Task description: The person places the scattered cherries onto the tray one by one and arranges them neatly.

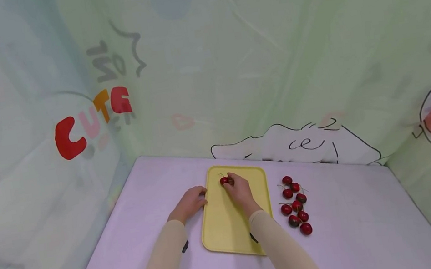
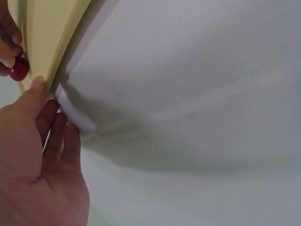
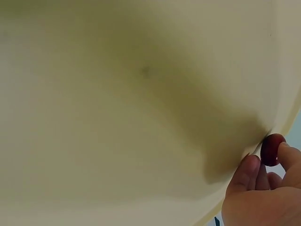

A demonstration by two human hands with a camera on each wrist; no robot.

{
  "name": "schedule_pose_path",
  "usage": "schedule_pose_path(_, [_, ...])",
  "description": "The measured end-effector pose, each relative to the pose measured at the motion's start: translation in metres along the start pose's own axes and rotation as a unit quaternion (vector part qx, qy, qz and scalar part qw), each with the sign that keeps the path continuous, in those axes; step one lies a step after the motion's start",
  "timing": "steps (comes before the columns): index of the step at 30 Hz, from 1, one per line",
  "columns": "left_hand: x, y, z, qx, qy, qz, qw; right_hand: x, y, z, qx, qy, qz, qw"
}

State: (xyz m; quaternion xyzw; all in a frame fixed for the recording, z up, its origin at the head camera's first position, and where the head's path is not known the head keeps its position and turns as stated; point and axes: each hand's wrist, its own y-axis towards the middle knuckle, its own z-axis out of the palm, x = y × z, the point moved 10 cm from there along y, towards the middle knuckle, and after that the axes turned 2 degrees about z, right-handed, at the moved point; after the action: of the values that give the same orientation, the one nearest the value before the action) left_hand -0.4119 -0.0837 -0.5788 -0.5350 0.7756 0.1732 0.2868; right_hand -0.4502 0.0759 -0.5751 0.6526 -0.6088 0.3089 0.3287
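Head view: right hand is over the far end of the flat yellow rectangular plastic tray, fingertips pinching a single dark red cherry that sits at the tray's far-left corner area. Left hand rests on the worktop at the tray's left rim, fingers against the edge, holding nothing round.

Left wrist view: thumb pressed on the tray rim, other fingers fairly straight beside it on the pale lilac cloth; cherry visible just past the rim, with the other hand's fingertips on it.

Right wrist view: mostly tray surface; cherry clamped between thumb and finger at the lower right.

Loose cluster of about eight more dark red cherries with stems lies on the worktop just right of the tray, not touching it. Printed green cartoon fabric backdrop hangs behind and to both sides.
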Motion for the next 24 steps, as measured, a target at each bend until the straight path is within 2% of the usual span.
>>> schedule_pose_path(7, [-0.006, -0.003, -0.005, -0.005, 0.006, -0.006, 1.0, -0.004, -0.007, -0.015, -0.008, 0.029, 0.0, 1.0])
schedule_pose_path(13, [0.002, -0.001, 0.001, 0.004, 0.003, -0.03, 0.9995, -0.012, -0.016, -0.037, -0.037, 0.042, -0.01, 0.998])
schedule_pose_path(19, [0.006, 0.0, 0.001, -0.003, 0.011, -0.03, 0.9995, -0.017, -0.031, -0.069, -0.062, 0.045, -0.006, 0.997])
schedule_pose_path(24, [0.003, -0.001, 0.0, -0.001, 0.0, -0.028, 0.9996, -0.024, -0.051, -0.106, -0.094, 0.055, 0.022, 0.994])
